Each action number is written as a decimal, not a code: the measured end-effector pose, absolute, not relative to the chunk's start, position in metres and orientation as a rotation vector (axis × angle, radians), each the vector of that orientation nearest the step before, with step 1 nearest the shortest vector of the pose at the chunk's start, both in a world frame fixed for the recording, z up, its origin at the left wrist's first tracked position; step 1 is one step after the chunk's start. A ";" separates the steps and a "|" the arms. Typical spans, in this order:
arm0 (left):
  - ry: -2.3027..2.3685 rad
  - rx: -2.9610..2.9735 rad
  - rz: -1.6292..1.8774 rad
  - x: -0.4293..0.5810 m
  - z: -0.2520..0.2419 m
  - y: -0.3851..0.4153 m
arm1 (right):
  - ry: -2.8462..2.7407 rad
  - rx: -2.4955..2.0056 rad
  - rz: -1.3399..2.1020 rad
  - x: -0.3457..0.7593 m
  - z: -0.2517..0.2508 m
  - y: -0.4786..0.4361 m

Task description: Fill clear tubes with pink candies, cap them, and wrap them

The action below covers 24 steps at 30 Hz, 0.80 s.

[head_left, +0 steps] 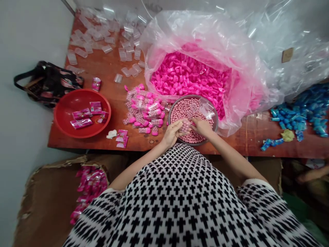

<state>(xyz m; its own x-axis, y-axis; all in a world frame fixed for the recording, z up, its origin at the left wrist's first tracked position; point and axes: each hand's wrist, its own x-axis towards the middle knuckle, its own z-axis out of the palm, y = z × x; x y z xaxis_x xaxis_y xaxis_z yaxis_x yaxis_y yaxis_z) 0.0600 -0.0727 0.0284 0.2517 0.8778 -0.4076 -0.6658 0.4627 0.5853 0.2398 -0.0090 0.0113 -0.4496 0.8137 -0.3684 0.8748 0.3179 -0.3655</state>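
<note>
A grey bowl [216, 126] full of small pink balls [194, 138] stands at the table's front edge. Over it, my left hand [172, 133] is closed around a small clear container of pink balls [184, 127]. My right hand [202, 127] is closed too, its fingertips pinched at the container's right end; its grip is partly hidden. Some clear plastic pieces [207, 109] lie on the balls at the back of the bowl. Left of the bowl is a pile of filled containers with pink caps [146, 111].
Behind the bowl sits a big clear bag [174, 25] of loose pink caps [185, 73]. Empty clear containers [97, 34] lie at the back left. A red bowl [63, 125] with pink packets stands left, beside a black bag [46, 82]. Blue-wrapped pieces [293, 116] lie right.
</note>
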 end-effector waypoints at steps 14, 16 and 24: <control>1.076 0.759 1.130 0.061 0.005 -0.069 | 2.691 1.899 -1.307 0.246 0.029 -0.009; 1.061 0.767 1.119 0.063 0.004 -0.068 | 2.795 1.817 -1.526 0.243 0.045 -0.012; 1.054 0.794 1.110 0.065 0.005 -0.068 | 2.318 2.045 -1.961 0.243 0.053 -0.014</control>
